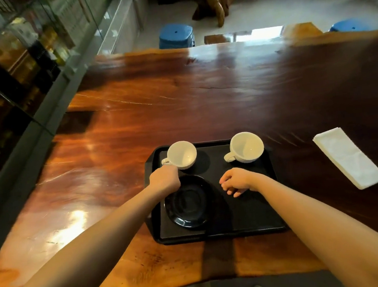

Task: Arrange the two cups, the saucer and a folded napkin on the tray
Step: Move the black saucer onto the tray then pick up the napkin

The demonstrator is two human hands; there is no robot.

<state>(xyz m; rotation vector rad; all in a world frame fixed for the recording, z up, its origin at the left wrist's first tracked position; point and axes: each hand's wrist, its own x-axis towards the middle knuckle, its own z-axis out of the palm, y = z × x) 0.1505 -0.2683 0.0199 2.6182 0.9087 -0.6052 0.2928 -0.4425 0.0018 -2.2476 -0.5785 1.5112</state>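
Two cups (182, 155) (247, 147) on tray (254, 217); napkin (348, 157) lies apart.

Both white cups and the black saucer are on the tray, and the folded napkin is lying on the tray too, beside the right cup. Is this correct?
Not quite. In the head view, the napkin lies on the wooden table, to the right of the tray, not on it. Both cups and the saucer are on the tray.
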